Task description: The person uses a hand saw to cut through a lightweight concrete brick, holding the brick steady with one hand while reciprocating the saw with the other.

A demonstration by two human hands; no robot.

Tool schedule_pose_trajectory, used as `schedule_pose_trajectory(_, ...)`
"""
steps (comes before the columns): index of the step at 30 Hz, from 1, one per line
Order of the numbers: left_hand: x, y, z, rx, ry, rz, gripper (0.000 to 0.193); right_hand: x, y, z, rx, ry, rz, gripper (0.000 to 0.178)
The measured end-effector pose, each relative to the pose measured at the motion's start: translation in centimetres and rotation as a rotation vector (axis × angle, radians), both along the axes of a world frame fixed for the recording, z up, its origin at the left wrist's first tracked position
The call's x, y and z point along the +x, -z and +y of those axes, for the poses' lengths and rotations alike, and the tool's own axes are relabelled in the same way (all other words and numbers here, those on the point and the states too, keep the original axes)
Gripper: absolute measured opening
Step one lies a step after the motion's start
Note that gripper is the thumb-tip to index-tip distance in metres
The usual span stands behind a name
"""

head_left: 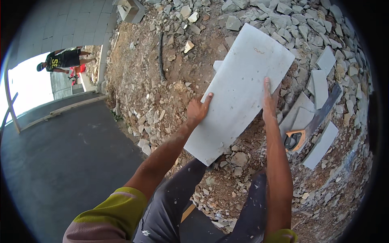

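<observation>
A large pale grey block (239,93), flat-faced and rectangular, lies slantwise before me, its far end toward the upper right. My left hand (198,107) grips its left long edge, thumb on the top face and fingers out of sight. On the opposite edge my right hand (269,101) holds it the same way, thumb up on the face. Whether the block rests on the ground or is lifted cannot be told. To the right of my right hand lies a handsaw (310,125) with an orange and black handle, its blade pointing away among cut block pieces (320,88).
Broken stone (283,20) covers the upper right, and rubbly soil (142,81) surrounds the block. A dark stick (161,56) lies farther left. Smooth grey floor (69,150) spreads at left, below a block wall (69,24). Another person (63,60) stands beyond the opening.
</observation>
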State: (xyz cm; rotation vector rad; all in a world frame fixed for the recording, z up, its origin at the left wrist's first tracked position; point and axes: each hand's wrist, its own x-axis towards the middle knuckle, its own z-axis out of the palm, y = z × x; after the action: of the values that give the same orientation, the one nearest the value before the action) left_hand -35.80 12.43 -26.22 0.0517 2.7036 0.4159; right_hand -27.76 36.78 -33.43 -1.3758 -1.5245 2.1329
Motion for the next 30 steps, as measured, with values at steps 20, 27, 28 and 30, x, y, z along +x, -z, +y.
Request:
schedule_pose_trajectory(20,-0.8,0.1,-0.1,0.036,-0.049,-0.070,0.071,-2.2,-1.4,0.0,0.285,-0.133,-0.123,0.099)
schedule_pose_trajectory(27,-1.4,-0.5,-0.4,-0.005,-0.018,-0.058,0.069,-1.3,-1.6,1.3,0.282,-0.259,-0.168,0.096)
schedule_pose_trajectory(28,-1.3,-0.5,0.0,-0.025,-0.007,-0.095,0.069,0.3,-1.4,1.5,0.299,-0.192,-0.222,0.089)
schedule_pose_trajectory(30,-1.3,-0.7,-0.1,-0.054,-0.010,-0.161,0.070,4.6,-1.3,1.4,0.170,-0.165,-0.122,0.071)
